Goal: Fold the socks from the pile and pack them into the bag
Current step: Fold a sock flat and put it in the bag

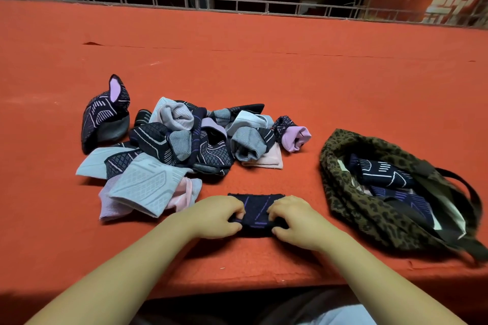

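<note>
Head view, bench: red cloth-covered bench (317, 82) carries all items.
Sock in hand: dark navy sock (257, 208) with purple lines lies flat near the front edge, between the pile and the bag, partly folded on itself.
Left grip: left hand (216, 215) has fingers curled over the sock's left end, pinching the near fold.
Right grip: right hand (295, 217) likewise curled on the right end, thumb tucked under the edge.
Pile: loose pile of socks (179, 145) sits left of centre, just beyond the hands, unfolded and tangled.
Bag: leopard-print bag (369, 214) lies open at right, apart from the sock, with folded dark socks inside.
Handling judgement: knit fabric appears light, limp and stretchy; likely springs open unless the fold is pressed.
Hold points: both ends of the folded bundle, pinched through all layers, seem safest for the lift to the bag.
</note>
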`<state>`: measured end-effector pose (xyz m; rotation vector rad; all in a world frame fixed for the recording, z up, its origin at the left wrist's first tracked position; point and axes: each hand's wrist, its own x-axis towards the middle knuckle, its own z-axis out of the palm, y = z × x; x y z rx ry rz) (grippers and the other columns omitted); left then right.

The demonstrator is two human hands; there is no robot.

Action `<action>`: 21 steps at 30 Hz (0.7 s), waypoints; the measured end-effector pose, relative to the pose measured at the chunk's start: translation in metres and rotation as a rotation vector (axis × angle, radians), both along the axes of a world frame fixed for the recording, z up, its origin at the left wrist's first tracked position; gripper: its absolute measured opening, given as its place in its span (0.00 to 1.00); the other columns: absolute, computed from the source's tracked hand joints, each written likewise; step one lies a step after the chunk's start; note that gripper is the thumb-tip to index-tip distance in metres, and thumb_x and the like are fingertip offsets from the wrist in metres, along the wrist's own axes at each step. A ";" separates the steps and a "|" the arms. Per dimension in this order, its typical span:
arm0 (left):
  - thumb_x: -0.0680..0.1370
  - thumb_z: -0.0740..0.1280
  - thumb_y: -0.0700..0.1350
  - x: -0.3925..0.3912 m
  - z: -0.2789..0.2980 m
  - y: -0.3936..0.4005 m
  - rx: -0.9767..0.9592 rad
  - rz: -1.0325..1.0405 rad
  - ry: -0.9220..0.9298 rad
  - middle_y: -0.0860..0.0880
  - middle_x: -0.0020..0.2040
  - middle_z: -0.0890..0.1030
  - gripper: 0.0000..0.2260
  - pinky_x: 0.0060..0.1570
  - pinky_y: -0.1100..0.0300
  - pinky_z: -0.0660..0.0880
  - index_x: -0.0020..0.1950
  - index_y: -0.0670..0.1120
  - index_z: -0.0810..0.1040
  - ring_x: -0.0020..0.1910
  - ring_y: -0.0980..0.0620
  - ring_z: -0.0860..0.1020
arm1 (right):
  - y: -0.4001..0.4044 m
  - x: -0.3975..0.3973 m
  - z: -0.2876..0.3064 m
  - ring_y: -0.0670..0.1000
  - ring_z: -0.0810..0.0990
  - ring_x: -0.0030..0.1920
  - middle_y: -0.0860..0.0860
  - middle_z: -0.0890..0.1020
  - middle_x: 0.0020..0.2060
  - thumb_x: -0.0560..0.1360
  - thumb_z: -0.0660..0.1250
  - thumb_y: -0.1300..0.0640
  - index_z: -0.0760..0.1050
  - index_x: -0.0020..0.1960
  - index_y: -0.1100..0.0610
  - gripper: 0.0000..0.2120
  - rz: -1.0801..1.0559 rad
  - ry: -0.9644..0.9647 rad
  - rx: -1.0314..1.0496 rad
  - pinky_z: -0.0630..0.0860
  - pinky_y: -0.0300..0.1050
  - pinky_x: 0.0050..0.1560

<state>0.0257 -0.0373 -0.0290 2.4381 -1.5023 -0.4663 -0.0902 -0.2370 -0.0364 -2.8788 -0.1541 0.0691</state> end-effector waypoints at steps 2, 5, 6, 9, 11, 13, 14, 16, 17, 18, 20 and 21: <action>0.74 0.64 0.48 0.001 0.010 0.002 0.001 0.070 0.112 0.53 0.42 0.77 0.06 0.43 0.57 0.70 0.41 0.54 0.68 0.41 0.53 0.74 | 0.001 -0.003 0.010 0.49 0.75 0.46 0.47 0.80 0.43 0.70 0.65 0.53 0.73 0.45 0.50 0.04 -0.033 0.024 0.069 0.69 0.42 0.50; 0.76 0.65 0.46 0.001 0.023 0.003 0.046 0.097 0.351 0.55 0.35 0.71 0.07 0.37 0.60 0.66 0.41 0.52 0.69 0.34 0.56 0.69 | 0.000 -0.008 0.027 0.42 0.71 0.33 0.44 0.75 0.34 0.72 0.64 0.55 0.69 0.40 0.46 0.06 -0.072 0.219 0.242 0.67 0.39 0.38; 0.76 0.65 0.45 0.000 0.025 0.003 0.068 0.103 0.451 0.54 0.35 0.72 0.06 0.38 0.61 0.68 0.41 0.51 0.69 0.34 0.56 0.70 | -0.001 -0.008 0.030 0.42 0.70 0.33 0.43 0.74 0.33 0.73 0.64 0.55 0.69 0.40 0.47 0.06 -0.070 0.278 0.278 0.67 0.40 0.38; 0.78 0.64 0.42 -0.002 0.021 0.002 0.110 0.192 0.677 0.51 0.38 0.76 0.06 0.39 0.59 0.75 0.42 0.50 0.70 0.33 0.54 0.76 | -0.002 -0.005 0.030 0.43 0.71 0.35 0.43 0.74 0.35 0.74 0.64 0.55 0.71 0.43 0.49 0.03 -0.100 0.314 0.328 0.67 0.40 0.39; 0.79 0.63 0.44 -0.002 0.013 -0.003 0.096 0.271 0.631 0.48 0.40 0.77 0.05 0.37 0.60 0.76 0.43 0.50 0.70 0.33 0.52 0.77 | -0.003 -0.001 0.023 0.42 0.71 0.36 0.42 0.74 0.36 0.75 0.65 0.54 0.71 0.44 0.50 0.03 -0.169 0.255 0.336 0.66 0.35 0.36; 0.78 0.63 0.48 0.002 0.010 -0.007 0.092 0.291 0.363 0.51 0.42 0.77 0.04 0.38 0.61 0.73 0.45 0.50 0.73 0.37 0.52 0.77 | -0.004 0.000 0.014 0.43 0.72 0.38 0.43 0.75 0.37 0.75 0.66 0.51 0.71 0.44 0.50 0.04 -0.262 0.176 0.329 0.66 0.34 0.37; 0.78 0.63 0.50 0.004 0.008 -0.008 0.108 0.290 0.224 0.51 0.43 0.78 0.06 0.42 0.61 0.71 0.47 0.49 0.75 0.41 0.52 0.76 | -0.006 0.001 0.010 0.44 0.72 0.38 0.44 0.76 0.37 0.75 0.67 0.50 0.71 0.44 0.50 0.06 -0.315 0.152 0.327 0.66 0.37 0.37; 0.77 0.63 0.54 0.007 0.004 -0.009 0.150 0.336 0.099 0.50 0.46 0.80 0.11 0.49 0.58 0.72 0.50 0.48 0.77 0.47 0.51 0.77 | -0.008 0.001 0.002 0.46 0.73 0.37 0.45 0.76 0.36 0.73 0.68 0.47 0.72 0.42 0.51 0.09 -0.412 0.150 0.329 0.68 0.42 0.39; 0.77 0.63 0.55 0.009 0.002 -0.007 0.160 0.369 0.115 0.49 0.46 0.81 0.13 0.49 0.58 0.72 0.49 0.47 0.78 0.47 0.50 0.78 | -0.009 0.001 0.000 0.46 0.74 0.37 0.46 0.77 0.35 0.73 0.68 0.45 0.74 0.42 0.52 0.10 -0.443 0.160 0.339 0.68 0.44 0.39; 0.76 0.63 0.57 0.010 0.001 -0.005 0.165 0.395 0.171 0.49 0.43 0.81 0.14 0.47 0.58 0.73 0.47 0.47 0.78 0.44 0.51 0.78 | -0.009 0.000 -0.002 0.47 0.74 0.37 0.47 0.78 0.35 0.73 0.68 0.44 0.75 0.42 0.52 0.11 -0.460 0.172 0.351 0.69 0.44 0.40; 0.73 0.66 0.59 0.009 0.000 -0.001 0.178 0.423 0.336 0.52 0.36 0.80 0.14 0.38 0.61 0.72 0.42 0.47 0.77 0.35 0.53 0.76 | -0.008 0.001 -0.005 0.49 0.77 0.41 0.48 0.80 0.39 0.74 0.66 0.43 0.76 0.43 0.53 0.13 -0.455 0.201 0.353 0.71 0.45 0.44; 0.72 0.68 0.59 0.007 0.001 0.000 0.193 0.426 0.402 0.52 0.33 0.78 0.14 0.33 0.63 0.70 0.40 0.48 0.77 0.32 0.54 0.74 | -0.007 0.001 -0.005 0.50 0.78 0.43 0.49 0.81 0.41 0.75 0.65 0.42 0.76 0.44 0.52 0.13 -0.438 0.224 0.333 0.72 0.46 0.47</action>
